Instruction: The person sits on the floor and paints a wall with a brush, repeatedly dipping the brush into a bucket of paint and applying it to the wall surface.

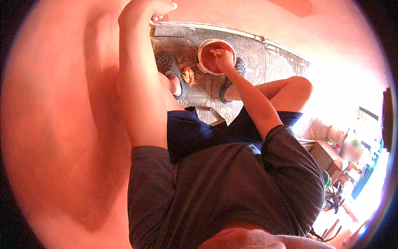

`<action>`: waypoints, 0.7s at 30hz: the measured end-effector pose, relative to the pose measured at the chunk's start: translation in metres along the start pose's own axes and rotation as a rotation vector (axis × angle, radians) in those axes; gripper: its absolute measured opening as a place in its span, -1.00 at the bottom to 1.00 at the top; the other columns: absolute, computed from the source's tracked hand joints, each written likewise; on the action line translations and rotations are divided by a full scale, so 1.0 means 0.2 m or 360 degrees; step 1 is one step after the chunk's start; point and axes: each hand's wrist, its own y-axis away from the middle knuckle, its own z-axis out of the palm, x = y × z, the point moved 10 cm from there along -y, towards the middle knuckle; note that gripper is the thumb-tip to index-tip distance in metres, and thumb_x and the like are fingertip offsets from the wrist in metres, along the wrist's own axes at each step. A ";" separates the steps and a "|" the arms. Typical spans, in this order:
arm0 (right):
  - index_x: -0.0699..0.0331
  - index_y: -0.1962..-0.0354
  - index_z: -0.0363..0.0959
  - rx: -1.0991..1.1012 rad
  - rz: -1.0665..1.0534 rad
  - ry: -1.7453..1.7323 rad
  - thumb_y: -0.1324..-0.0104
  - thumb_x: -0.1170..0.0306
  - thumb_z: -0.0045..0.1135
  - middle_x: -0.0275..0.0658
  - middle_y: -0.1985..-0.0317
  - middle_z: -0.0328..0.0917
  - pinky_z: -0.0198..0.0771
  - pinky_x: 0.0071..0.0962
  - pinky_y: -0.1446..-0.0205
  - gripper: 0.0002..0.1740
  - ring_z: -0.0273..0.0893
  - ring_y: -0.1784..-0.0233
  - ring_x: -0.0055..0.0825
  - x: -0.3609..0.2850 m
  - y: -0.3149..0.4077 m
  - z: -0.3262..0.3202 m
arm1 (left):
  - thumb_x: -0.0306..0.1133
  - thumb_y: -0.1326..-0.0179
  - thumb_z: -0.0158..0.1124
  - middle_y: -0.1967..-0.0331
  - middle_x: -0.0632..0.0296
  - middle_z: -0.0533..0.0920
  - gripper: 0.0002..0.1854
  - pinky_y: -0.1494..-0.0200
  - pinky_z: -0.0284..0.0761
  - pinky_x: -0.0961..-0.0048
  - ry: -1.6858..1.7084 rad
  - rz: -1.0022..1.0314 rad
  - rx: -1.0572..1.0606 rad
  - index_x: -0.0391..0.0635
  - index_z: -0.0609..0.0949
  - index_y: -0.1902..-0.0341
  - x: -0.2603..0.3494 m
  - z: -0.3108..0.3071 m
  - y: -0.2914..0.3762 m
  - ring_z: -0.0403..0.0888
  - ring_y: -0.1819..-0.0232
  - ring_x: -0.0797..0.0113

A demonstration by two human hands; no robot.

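My right hand is over the mouth of a white plastic bucket, its fingers closed on a short orange-toned handle. Whatever the handle belongs to is hard to make out. Inside the bucket is red-orange paint. At the upper edge of the view, my left hand is raised near the salmon-red wall, partly cut off and curled away. Whether it holds anything is hidden. The bucket stands on the floor between my feet, beside my right clog.
Patterned tiles cover the floor, with a pale pipe along the wall's base. Crumpled orange material lies by my left clog. A painted wall rises close on my left. Cardboard boxes and a person are at right.
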 end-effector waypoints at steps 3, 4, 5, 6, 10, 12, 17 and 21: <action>0.16 0.33 0.78 -0.0020 -0.0059 -0.0016 -0.22 0.34 0.24 0.03 0.35 0.72 0.60 -0.01 0.10 -0.82 0.71 0.27 0.04 -0.03 0.03 0.00 | -0.10 -0.42 0.25 0.40 0.11 0.69 -0.64 0.36 0.56 0.33 0.0014 -0.0009 -0.0009 -0.21 0.66 0.12 -0.01 0.01 -0.01 0.64 0.39 0.33; 0.15 0.32 0.79 0.0128 -0.0087 -0.0099 -0.22 0.36 0.23 0.03 0.36 0.72 0.61 -0.02 0.10 -0.82 0.71 0.27 0.03 -0.02 0.04 -0.04 | -0.10 -0.43 0.25 0.40 0.12 0.69 -0.64 0.37 0.56 0.33 0.0018 0.0000 -0.0004 -0.21 0.65 0.12 0.00 0.00 -0.02 0.64 0.39 0.33; 0.14 0.30 0.79 0.0276 -0.0117 -0.0182 -0.21 0.37 0.23 0.04 0.36 0.72 0.61 -0.04 0.10 -0.81 0.71 0.28 0.03 -0.02 0.04 -0.08 | -0.09 -0.43 0.25 0.39 0.12 0.69 -0.64 0.37 0.56 0.34 0.0025 0.0007 -0.0001 -0.21 0.65 0.11 0.00 -0.01 -0.02 0.64 0.39 0.34; 0.14 0.31 0.79 0.0285 -0.0093 -0.0154 -0.21 0.38 0.22 0.03 0.36 0.72 0.60 -0.04 0.10 -0.81 0.71 0.28 0.02 -0.03 0.06 -0.08 | -0.09 -0.43 0.25 0.39 0.13 0.69 -0.64 0.37 0.56 0.34 0.0027 0.0001 -0.0009 -0.21 0.65 0.11 -0.01 0.01 -0.02 0.64 0.39 0.34; 0.13 0.32 0.79 0.0104 0.0051 -0.0151 -0.22 0.43 0.17 0.03 0.36 0.72 0.58 -0.02 0.07 -0.79 0.71 0.26 0.01 0.00 0.10 -0.02 | -0.08 -0.44 0.25 0.38 0.15 0.69 -0.63 0.39 0.56 0.35 0.0043 0.0000 -0.0023 -0.20 0.64 0.09 -0.03 0.03 -0.02 0.63 0.39 0.36; 0.12 0.32 0.79 0.0168 0.0036 -0.0077 -0.23 0.41 0.15 0.03 0.35 0.72 0.58 -0.01 0.07 -0.78 0.71 0.26 0.02 0.00 0.07 -0.02 | -0.08 -0.44 0.25 0.38 0.16 0.68 -0.63 0.40 0.56 0.36 0.0048 -0.0002 -0.0010 -0.20 0.63 0.08 -0.03 0.01 -0.04 0.63 0.39 0.36; 0.12 0.33 0.78 -0.0008 0.0043 -0.0053 -0.25 0.38 0.13 0.05 0.34 0.71 0.58 0.03 0.08 -0.77 0.71 0.24 0.05 0.03 0.08 0.04 | -0.08 -0.45 0.25 0.41 0.15 0.68 -0.62 0.42 0.56 0.36 0.0019 -0.0019 -0.0110 -0.23 0.64 0.09 -0.07 0.05 -0.07 0.62 0.43 0.36; 0.17 0.37 0.76 0.0252 0.0041 -0.0087 -0.27 0.25 0.24 0.07 0.35 0.70 0.57 0.03 0.09 -0.78 0.71 0.23 0.06 0.04 0.09 -0.03 | -0.09 -0.44 0.25 0.41 0.13 0.69 -0.62 0.45 0.55 0.36 0.0067 0.0023 0.0023 -0.25 0.64 0.10 0.01 0.03 -0.02 0.61 0.46 0.36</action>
